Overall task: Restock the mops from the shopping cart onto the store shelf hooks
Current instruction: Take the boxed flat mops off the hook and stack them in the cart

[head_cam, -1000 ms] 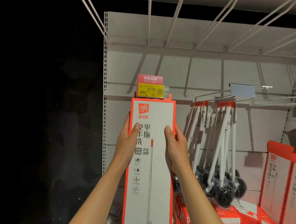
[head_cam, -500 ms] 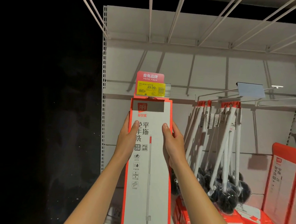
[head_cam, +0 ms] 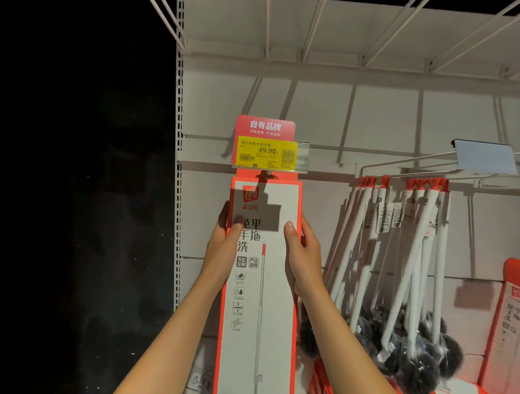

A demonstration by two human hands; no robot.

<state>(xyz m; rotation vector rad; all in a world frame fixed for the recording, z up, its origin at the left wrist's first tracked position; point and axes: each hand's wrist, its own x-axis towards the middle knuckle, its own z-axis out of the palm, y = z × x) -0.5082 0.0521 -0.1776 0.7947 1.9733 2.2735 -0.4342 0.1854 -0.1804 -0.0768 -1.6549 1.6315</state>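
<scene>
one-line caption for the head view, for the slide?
Both hands, left hand and right hand, grip a boxed mop, its hang tab at the hook below the yellow price tag.

Mop box [head_cam: 260,303] higher, tab at hook [head_cam: 267,175].

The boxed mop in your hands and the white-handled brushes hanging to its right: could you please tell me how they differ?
The boxed mop is sealed in a flat orange-edged carton; the hanging brushes are unboxed, white handles and dark round heads showing. The boxed mop stands upright, gripped by the left hand and right hand; the brushes hang slanted and untouched. Both have orange tops near the hooks.
</scene>
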